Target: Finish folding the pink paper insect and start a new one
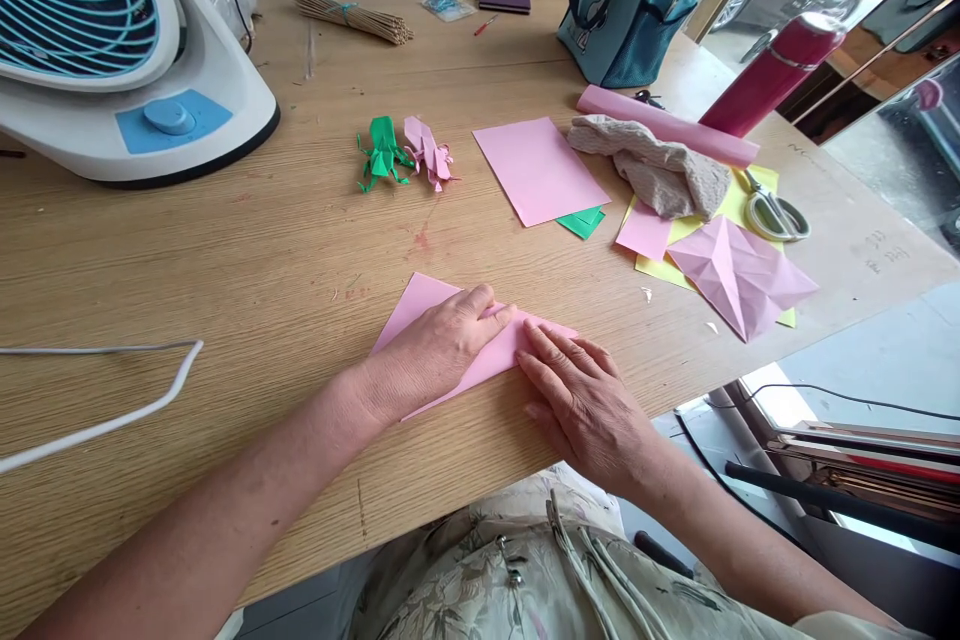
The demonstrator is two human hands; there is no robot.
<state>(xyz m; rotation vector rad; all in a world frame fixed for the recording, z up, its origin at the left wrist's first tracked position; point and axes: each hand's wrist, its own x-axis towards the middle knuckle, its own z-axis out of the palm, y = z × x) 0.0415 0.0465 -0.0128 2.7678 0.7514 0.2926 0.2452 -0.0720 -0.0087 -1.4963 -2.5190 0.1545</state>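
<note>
A folded pink paper (417, 305) lies near the table's front edge, its long point directed to the right. My left hand (439, 345) rests across its middle, with the fingertips on the upper fold. My right hand (577, 390) lies over the paper's right end, fingers stretched out and pressing it flat. Farther back stand a green origami figure (382, 152) and a pink origami figure (427, 155), side by side. To their right a flat pink sheet (538, 170) partly covers a green paper piece (583, 222).
A creased pink paper (739, 275), scissors (776, 215), a cloth (652, 160) and a red bottle (776, 75) are on the right. A fan (202, 110) stands at the back left, above a white cable (150, 405). A blue bag (637, 5) is behind.
</note>
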